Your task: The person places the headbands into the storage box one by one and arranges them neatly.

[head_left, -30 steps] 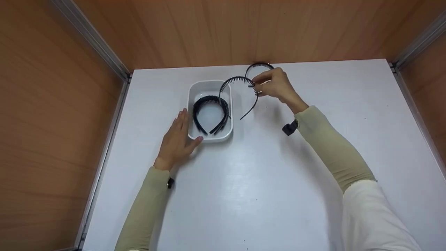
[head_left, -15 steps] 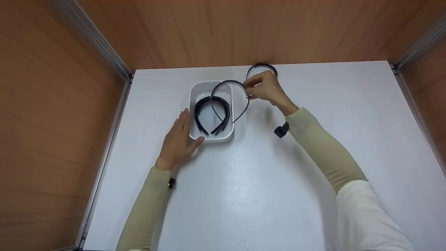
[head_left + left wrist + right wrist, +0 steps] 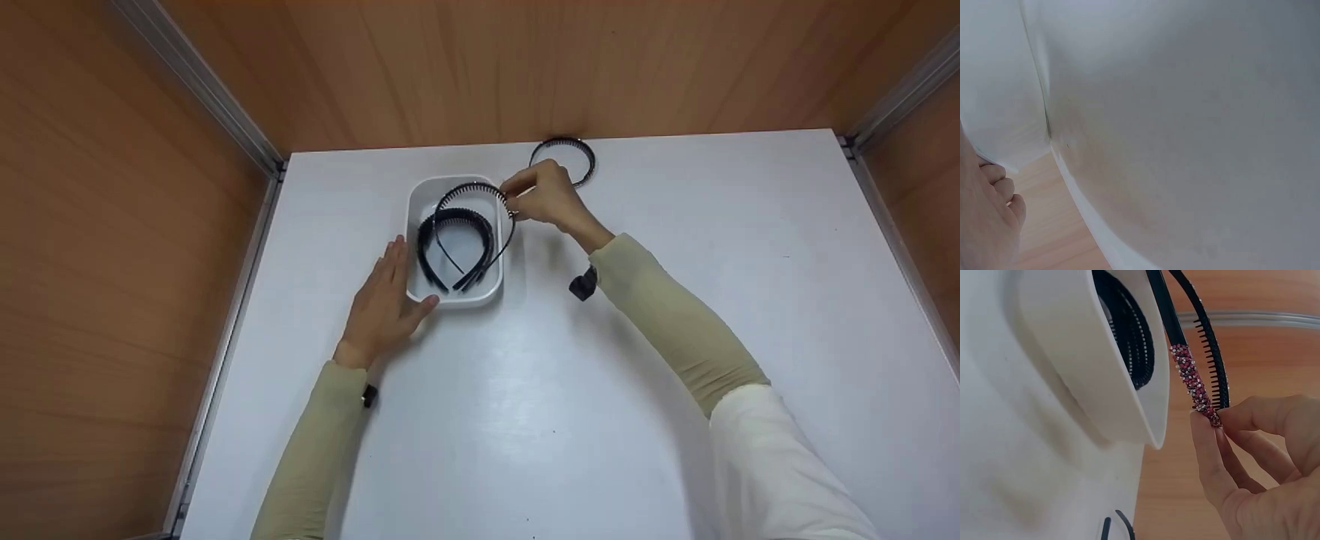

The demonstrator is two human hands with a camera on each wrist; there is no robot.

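Note:
A black toothed headband [image 3: 474, 185], with a band of red and silver glitter [image 3: 1192, 379] showing in the right wrist view, is pinched between the thumb and fingers of my right hand [image 3: 553, 196]. It hangs over a white plastic tub [image 3: 457, 302]. Inside the tub lie several black headbands [image 3: 425, 255], nested together. My left hand [image 3: 379, 309] rests against the tub's left side, fingers straight and thumb at the near corner. In the left wrist view only part of the left hand [image 3: 988, 219] shows, at the left edge.
Another black headband [image 3: 591, 166] lies on the white table [image 3: 480, 420] by its back edge, behind my right hand. A wood-grain panel [image 3: 480, 75] rises along the back, and another wood-grain panel [image 3: 112, 300] stands on the left.
My right hand has moved left and slightly nearer, bringing the pinched headband from the tub's right side to above the nested headbands. The left hand has stayed at the tub.

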